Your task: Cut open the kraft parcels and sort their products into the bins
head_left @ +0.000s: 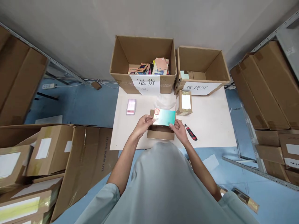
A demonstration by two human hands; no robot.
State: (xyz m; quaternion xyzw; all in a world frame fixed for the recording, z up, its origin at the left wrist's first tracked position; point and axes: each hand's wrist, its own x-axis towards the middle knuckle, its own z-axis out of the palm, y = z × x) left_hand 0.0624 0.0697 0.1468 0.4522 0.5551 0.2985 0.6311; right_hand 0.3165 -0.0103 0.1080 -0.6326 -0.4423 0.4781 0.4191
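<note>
Between my two hands is a thin teal-and-white book (164, 117) with a red stamp-like mark at its upper left corner. The fingers of my left hand (144, 123) pinch its left end. My right hand (179, 128) grips the lower right corner. Directly below the book lies an opened small cardboard box (160, 134) with its flaps spread; the book hides part of its inside. A red and black utility knife (191, 132) rests on the table just right of my right hand. Crumpled clear plastic wrap (164, 102) lies behind the book.
On the white table (212, 124) stand two large labelled cartons, the left one (167, 84) holding several books, the right one (201, 80) a few items. A small taped box (184, 103) and a blurred pink item (131, 107) are nearby. Parcels fill a big carton (93, 161) at left.
</note>
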